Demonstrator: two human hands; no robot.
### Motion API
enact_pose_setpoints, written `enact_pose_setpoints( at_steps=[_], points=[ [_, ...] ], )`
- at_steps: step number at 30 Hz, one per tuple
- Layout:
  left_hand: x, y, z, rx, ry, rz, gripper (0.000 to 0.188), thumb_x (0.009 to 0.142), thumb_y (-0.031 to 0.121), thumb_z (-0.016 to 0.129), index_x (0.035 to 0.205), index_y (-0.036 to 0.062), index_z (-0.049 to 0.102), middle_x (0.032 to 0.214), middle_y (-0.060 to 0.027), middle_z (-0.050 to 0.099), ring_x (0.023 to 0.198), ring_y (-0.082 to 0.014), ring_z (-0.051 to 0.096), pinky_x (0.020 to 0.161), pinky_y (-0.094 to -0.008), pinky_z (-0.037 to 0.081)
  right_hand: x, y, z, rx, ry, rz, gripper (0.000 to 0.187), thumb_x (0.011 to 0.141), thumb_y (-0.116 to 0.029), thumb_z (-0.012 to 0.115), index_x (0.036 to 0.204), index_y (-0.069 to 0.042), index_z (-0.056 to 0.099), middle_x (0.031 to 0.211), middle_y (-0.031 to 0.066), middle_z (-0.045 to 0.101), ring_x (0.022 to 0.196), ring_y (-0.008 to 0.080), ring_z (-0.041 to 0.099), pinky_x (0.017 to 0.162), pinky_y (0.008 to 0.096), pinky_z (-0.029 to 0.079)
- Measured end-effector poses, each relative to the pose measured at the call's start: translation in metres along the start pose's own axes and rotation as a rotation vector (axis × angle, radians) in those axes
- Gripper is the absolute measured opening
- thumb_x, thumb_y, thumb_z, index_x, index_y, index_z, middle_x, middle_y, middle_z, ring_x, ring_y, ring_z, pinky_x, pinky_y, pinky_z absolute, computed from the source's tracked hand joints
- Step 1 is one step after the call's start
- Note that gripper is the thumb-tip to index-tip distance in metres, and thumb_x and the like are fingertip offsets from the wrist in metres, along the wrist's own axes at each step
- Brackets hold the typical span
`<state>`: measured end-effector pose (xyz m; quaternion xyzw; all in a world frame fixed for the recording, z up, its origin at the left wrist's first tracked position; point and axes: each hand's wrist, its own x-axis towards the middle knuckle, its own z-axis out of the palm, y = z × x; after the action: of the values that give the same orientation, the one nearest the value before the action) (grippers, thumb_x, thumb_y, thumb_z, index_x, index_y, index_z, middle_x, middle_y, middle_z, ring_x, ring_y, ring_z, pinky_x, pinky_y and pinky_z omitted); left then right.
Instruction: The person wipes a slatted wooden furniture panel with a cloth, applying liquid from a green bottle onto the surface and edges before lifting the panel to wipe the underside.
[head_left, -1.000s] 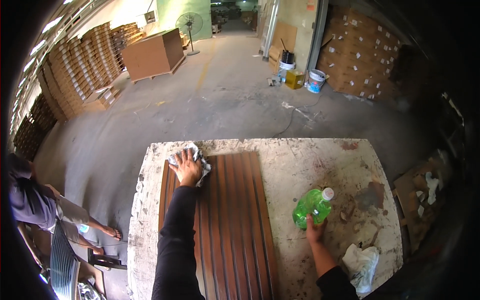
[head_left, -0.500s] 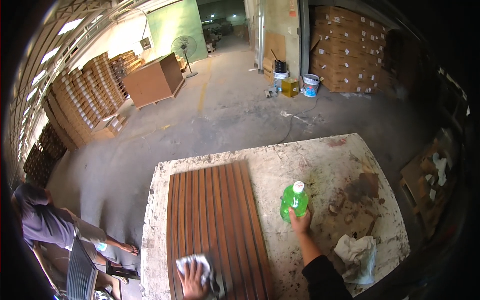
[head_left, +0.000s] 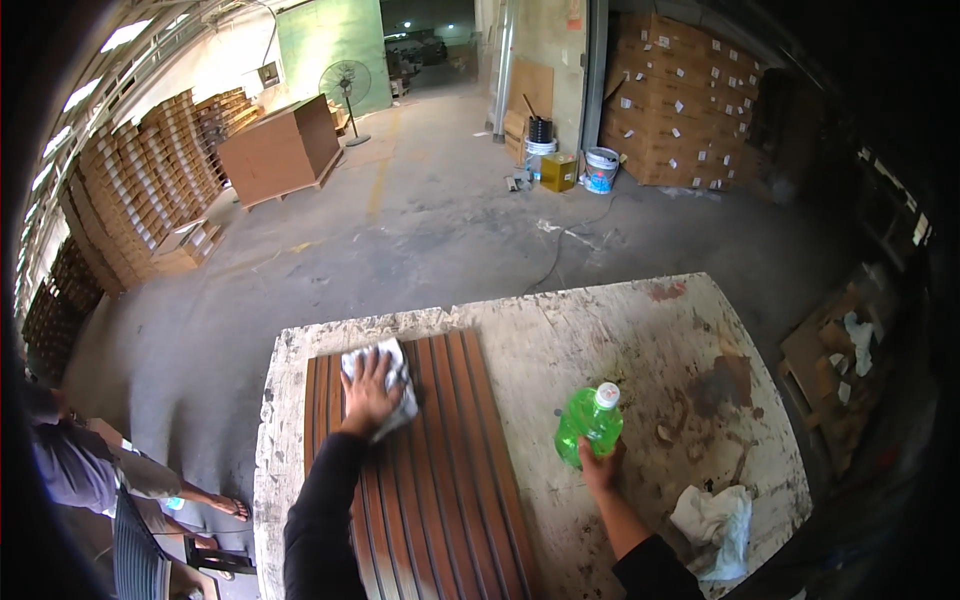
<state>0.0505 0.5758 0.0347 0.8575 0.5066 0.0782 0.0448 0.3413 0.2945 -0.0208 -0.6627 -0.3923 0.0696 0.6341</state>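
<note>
Flat on a white cloth (head_left: 404, 408), my left hand (head_left: 370, 388) has its fingers spread and presses it onto the far left part of a ribbed brown wood panel (head_left: 450, 450). The panel lies on a stained, whitish worktable (head_left: 560, 320), its grooves running away from me. To the right of the panel, my right hand (head_left: 602, 466) is wrapped round a clear bottle (head_left: 583, 425) of green liquid with a white cap. The bottle is upright with a slight tilt. Whether its base touches the table, I cannot tell.
A crumpled white rag (head_left: 715, 525) lies at the table's right front. At the left a person (head_left: 75, 465) sits beside a dark ribbed panel (head_left: 140, 550). Beyond stand a brown box (head_left: 280, 155), a fan (head_left: 345, 85), buckets (head_left: 600, 172) and stacked cartons (head_left: 675, 110).
My left hand has slid the cloth from the near part of the panel to its far left end. The right hand keeps hold of the bottle. The whole view has shifted slightly.
</note>
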Motion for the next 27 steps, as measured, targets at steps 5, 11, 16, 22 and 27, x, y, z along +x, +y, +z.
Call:
enact_pose_setpoints(
  at_steps=[5,11,16,22,27],
  points=[
    [0.055,-0.008,0.01,-0.055,0.051,-0.123,0.061,0.088,0.04,0.044,0.142,0.0162,0.031,0.149,-0.01,0.024,0.139,-0.036,0.014,0.107,-0.0631,0.008,0.0,-0.013,0.0,0.03,-0.002,0.025,0.031,0.073,-0.009,0.066,0.102,0.0,0.057,0.088,0.012,0.065,0.077,0.0221,0.064,0.072,0.0336,0.05],
    [-0.031,0.011,0.009,-0.055,-0.027,-0.052,0.062,0.089,0.039,0.042,0.144,0.0162,0.024,0.151,-0.0111,0.017,0.14,-0.0356,0.01,0.108,-0.0615,0.003,-0.002,0.004,-0.004,0.076,0.003,-0.009,0.031,0.071,-0.01,0.068,0.099,-0.001,0.058,0.086,0.0118,0.066,0.08,0.0232,0.064,0.072,0.0338,0.05],
    [-0.205,0.054,-0.004,0.012,-0.279,0.022,0.066,0.09,0.043,0.043,0.146,0.0177,0.018,0.153,-0.01,0.01,0.14,-0.0347,0.004,0.109,-0.0599,-0.002,0.0,-0.001,-0.004,-0.073,-0.007,0.05,0.039,0.069,-0.019,0.074,0.102,-0.003,0.059,0.089,0.0164,0.064,0.081,0.0334,0.063,0.073,0.0383,0.049],
    [-0.328,0.101,-0.017,0.069,-0.53,0.209,0.077,0.084,0.052,0.047,0.147,0.0188,0.016,0.153,-0.0124,0.01,0.14,-0.0383,0.0,0.106,-0.0634,-0.005,0.0,0.027,0.004,-0.173,-0.004,0.098,0.045,0.069,-0.024,0.073,0.105,-0.003,0.058,0.096,0.0178,0.062,0.088,0.0355,0.06,0.077,0.0409,0.048],
    [-0.216,0.094,-0.009,0.064,-0.366,0.207,0.077,0.083,0.053,0.048,0.147,0.0213,0.017,0.153,-0.0103,0.01,0.141,-0.0328,0.005,0.11,-0.0576,-0.002,0.008,-0.004,0.003,-0.082,-0.022,0.087,0.04,0.068,-0.015,0.072,0.104,-0.002,0.058,0.095,0.0158,0.063,0.086,0.0328,0.062,0.075,0.0391,0.049]
  ],
)
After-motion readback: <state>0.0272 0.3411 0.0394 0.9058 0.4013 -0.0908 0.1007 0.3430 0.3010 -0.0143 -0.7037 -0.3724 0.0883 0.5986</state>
